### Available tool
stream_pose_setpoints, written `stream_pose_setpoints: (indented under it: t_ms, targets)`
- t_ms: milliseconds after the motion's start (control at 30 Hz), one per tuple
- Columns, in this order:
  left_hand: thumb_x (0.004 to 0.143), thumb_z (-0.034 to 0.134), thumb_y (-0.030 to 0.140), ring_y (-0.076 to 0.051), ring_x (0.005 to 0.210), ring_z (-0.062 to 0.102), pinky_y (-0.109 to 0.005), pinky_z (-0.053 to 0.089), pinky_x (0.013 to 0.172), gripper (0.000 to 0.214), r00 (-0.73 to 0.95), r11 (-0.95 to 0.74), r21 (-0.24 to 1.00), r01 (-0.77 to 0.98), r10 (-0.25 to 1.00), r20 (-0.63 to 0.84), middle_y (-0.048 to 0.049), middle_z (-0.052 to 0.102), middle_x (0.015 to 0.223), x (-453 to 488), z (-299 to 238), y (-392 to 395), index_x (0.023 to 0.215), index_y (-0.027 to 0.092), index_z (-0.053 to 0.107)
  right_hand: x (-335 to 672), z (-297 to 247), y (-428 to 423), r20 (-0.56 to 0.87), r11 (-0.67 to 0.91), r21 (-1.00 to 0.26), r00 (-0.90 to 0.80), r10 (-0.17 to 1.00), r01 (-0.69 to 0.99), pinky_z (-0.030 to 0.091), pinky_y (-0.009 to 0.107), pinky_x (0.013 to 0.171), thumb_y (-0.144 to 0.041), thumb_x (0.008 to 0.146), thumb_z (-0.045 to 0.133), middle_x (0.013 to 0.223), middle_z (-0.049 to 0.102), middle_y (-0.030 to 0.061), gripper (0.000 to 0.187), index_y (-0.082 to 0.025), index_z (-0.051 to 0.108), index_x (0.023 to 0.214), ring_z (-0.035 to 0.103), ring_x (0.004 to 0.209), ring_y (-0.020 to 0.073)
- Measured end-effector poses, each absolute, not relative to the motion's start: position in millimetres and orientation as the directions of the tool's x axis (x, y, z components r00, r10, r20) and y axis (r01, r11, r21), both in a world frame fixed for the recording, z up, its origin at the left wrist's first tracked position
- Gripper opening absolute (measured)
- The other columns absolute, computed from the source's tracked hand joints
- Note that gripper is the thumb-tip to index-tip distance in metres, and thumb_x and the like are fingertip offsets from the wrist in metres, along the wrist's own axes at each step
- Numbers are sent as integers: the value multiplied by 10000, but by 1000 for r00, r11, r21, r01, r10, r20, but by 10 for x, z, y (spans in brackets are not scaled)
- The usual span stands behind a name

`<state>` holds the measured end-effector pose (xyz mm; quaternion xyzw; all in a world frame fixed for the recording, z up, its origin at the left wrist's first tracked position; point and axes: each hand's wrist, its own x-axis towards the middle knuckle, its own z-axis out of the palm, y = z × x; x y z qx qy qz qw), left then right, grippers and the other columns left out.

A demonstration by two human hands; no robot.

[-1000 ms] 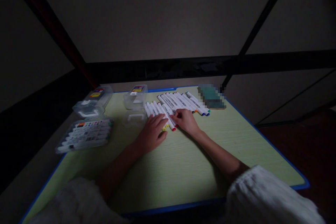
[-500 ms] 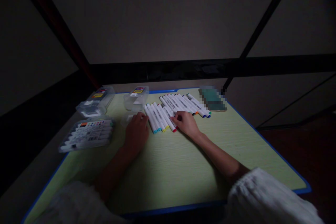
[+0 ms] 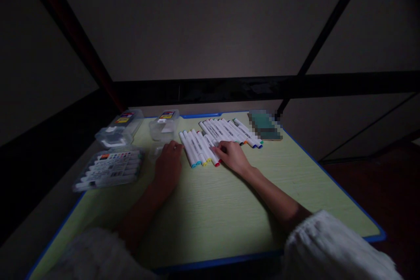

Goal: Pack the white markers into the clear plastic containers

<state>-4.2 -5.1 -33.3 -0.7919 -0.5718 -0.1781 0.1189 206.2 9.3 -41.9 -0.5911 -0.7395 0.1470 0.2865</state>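
Observation:
My left hand (image 3: 168,165) is palm down with curled fingers over the near part of a clear plastic case (image 3: 164,130), whose lid is partly hidden under it. Its fingertips come close to a row of white markers (image 3: 193,148) with blue, yellow and red ends. At the right end of that row, my right hand (image 3: 233,156) is closed, thumb and fingers against a red-ended marker (image 3: 213,154). Its lower fingers are tucked out of sight. Behind it lies a second row of white markers (image 3: 226,130), ending in black, orange, blue and green.
On the left, a closed clear case of markers (image 3: 110,168) lies flat by the edge of the pale table (image 3: 210,218). Another clear case (image 3: 121,129) stands behind it. A blurred flat green object (image 3: 264,123) lies at the back right. A wall panel (image 3: 203,22) rises behind.
My left hand has shifted slightly left, and the middle clear case has slid left with it. My right hand stays at the red-ended marker, almost unmoved.

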Motion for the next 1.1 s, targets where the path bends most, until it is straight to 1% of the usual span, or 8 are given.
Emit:
stream_pose_setpoints:
  t_ms: [133, 267, 333, 433, 600, 733, 900, 1100]
  targets:
    - [778, 441, 55, -271, 998, 488, -406, 476, 810, 247, 292, -345, 27, 938, 830, 474, -126, 543, 1066, 23, -340, -52, 962, 137, 583, 2195, -365, 131, 357, 229, -477, -51, 933, 848, 295, 250, 525, -373, 869, 398, 591, 591, 34, 338, -175, 593, 677, 497, 539, 145]
    - [799, 488, 140, -264, 1074, 472, -441, 430, 911, 246, 442, -575, 141, 806, 743, 503, -125, 520, 1129, 174, -411, -96, 1032, 152, 564, 2471, -368, 263, 476, 233, -331, -52, 878, 915, 386, 285, 729, -251, 861, 375, 891, 639, 112, 283, -151, 640, 874, 554, 836, 211]
    - [802, 509, 174, -260, 1118, 458, -449, 401, 955, 302, 541, -677, 171, 716, 692, 478, -127, 502, 1184, 244, -437, -136, 1103, 158, 536, 2605, -394, 326, 454, 220, -267, -79, 887, 938, 386, 300, 814, -216, 861, 363, 1021, 622, 128, 305, -143, 634, 980, 541, 927, 224]
    - [816, 521, 206, -271, 1222, 387, -494, 308, 1034, 368, 628, -736, 177, 653, 657, 416, -137, 451, 1291, 308, -437, -194, 1180, 160, 497, 2735, -438, 377, 393, 174, -192, -87, 915, 966, 375, 309, 881, -208, 870, 353, 1164, 581, 132, 346, -132, 596, 1105, 529, 1010, 232]
    - [838, 477, 154, -260, 1286, 335, -533, 237, 1066, 384, 624, -699, 179, 693, 705, 337, -132, 411, 1359, 327, -441, -206, 1222, 176, 482, 2773, -483, 380, 343, 113, -124, -64, 937, 986, 373, 338, 906, -227, 887, 339, 1221, 556, 137, 364, -135, 568, 1154, 523, 1058, 255]
    - [835, 433, 92, -247, 1267, 370, -529, 245, 1063, 393, 558, -631, 192, 751, 763, 326, -130, 437, 1341, 315, -488, -159, 1213, 174, 501, 2753, -500, 378, 326, 90, -117, -47, 944, 989, 384, 352, 896, -241, 888, 342, 1239, 546, 134, 365, -143, 563, 1162, 508, 1083, 270]
    - [829, 396, 55, -245, 1246, 395, -521, 276, 1040, 407, 506, -582, 201, 788, 798, 326, -144, 450, 1322, 281, -527, -115, 1206, 166, 503, 2717, -484, 379, 313, 114, -121, -71, 947, 986, 379, 339, 912, -229, 889, 340, 1231, 557, 125, 362, -156, 556, 1170, 498, 1106, 246]
    - [850, 429, 156, -277, 1274, 345, -528, 270, 1035, 400, 487, -570, 230, 789, 808, 332, -156, 420, 1345, 282, -556, -124, 1248, 140, 459, 2613, -444, 313, 304, 118, -129, -74, 950, 985, 373, 407, 934, -318, 910, 299, 1311, 497, 112, 426, -183, 494, 1264, 445, 1169, 290]
